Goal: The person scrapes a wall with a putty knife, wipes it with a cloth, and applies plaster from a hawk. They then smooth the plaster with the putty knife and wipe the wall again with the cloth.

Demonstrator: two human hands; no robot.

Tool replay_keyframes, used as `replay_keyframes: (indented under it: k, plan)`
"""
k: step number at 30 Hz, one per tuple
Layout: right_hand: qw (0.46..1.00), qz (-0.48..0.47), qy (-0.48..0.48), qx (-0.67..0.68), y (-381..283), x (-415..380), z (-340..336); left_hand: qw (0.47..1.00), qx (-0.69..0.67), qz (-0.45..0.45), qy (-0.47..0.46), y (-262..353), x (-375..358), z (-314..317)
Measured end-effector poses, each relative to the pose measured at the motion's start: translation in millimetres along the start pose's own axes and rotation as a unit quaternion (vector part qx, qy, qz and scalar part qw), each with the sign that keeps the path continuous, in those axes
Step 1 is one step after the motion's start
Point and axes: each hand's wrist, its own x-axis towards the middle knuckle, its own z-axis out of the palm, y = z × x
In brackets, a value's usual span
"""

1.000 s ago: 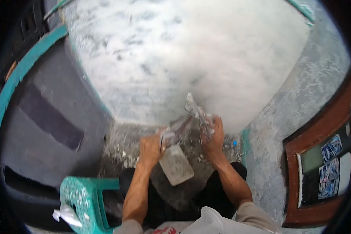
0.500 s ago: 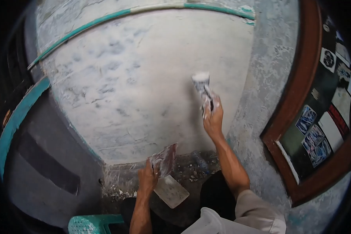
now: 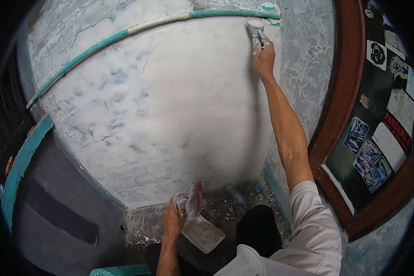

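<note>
My right hand (image 3: 264, 56) is closed around a putty knife (image 3: 255, 31) smeared with white paste, reaching to the upper right corner of the wall panel (image 3: 202, 92). The blade is up against the wall just under the green-and-white strip (image 3: 158, 24). Low down, near the panel's bottom edge, my left hand (image 3: 172, 221) grips a flat reddish-brown plate (image 3: 192, 200) coated with white filler. Smooth pale filler covers the panel's right side, while grey patches show through on its left.
A whitish rectangular tray (image 3: 204, 234) lies on the floor amid debris. A clear bottle (image 3: 235, 195) rests by the wall. A green plastic stool (image 3: 119, 270) is at the lower left. To the right stands a brown frame (image 3: 338, 96) around a dark, stickered panel.
My right hand has moved the putty knife up and slightly right, from mid-panel to beneath the strip. My left hand still holds the plate in nearly the same place. The view has shifted slightly.
</note>
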Motion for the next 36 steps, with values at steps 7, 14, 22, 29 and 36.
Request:
replay_keyframes:
  k: [7, 14, 22, 29, 36]
  plan:
    - [0.995, -0.037, -0.003, -0.097, 4.8, 18.3, 27.6, 0.999, 0.017, 0.026, -0.020, 8.6, 3.4, 6.3]
    - [0.984, -0.037, -0.040, -0.170, 16.3, -3.2, 31.9, 0.999, 0.011, 0.040, -0.028, 16.8, 2.4, -2.0]
    - [0.986, 0.065, -0.079, -0.129, -17.4, -12.9, -25.5, 0.999, 0.001, 0.028, -0.016, 3.3, -2.1, 3.1]
    - [0.978, -0.051, -0.103, -0.177, -8.3, 30.1, -15.8, 0.999, 0.016, 0.004, -0.038, 11.5, 0.6, -3.2]
    - [0.971, -0.119, -0.094, -0.184, 12.2, 54.6, -5.4, 0.999, 0.004, 0.025, -0.030, 7.8, 2.0, -0.6]
